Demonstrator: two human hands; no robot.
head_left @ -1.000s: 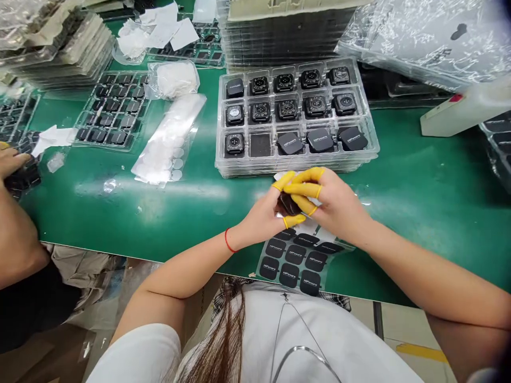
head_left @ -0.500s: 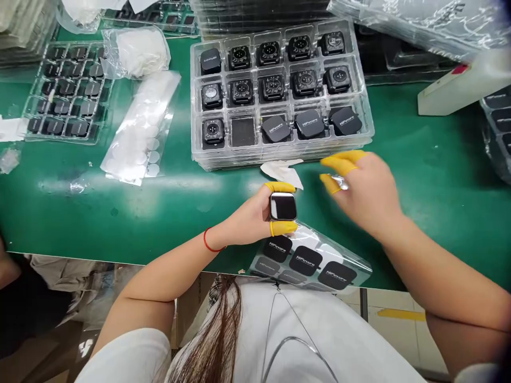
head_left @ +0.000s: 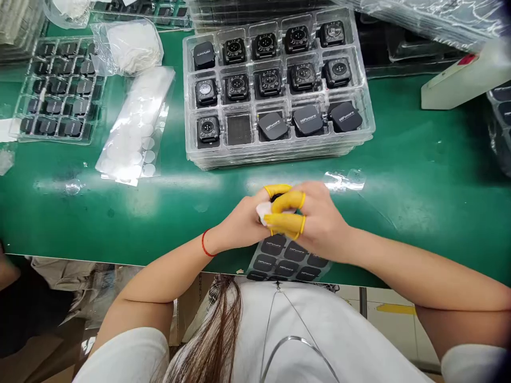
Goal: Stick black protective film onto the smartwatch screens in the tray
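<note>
My left hand is closed around a small black watch body, which is mostly hidden between my fingers. My right hand, with yellow finger cots, pinches a white wipe against the watch. Both hands meet just above a sheet of black printed stickers at the table's near edge. Behind them stands a clear compartment tray with several watch bodies; three in the front row carry black stickers and one front cell is bare.
A scrap of clear film lies right of my hands. A bag of white round pads, a tray of small black parts and a bag of white material sit at left. A white box is at right.
My right hand went out to the right, let go of a clear film, took the white wipe from beside the tray and came back onto the watch in my left hand.
</note>
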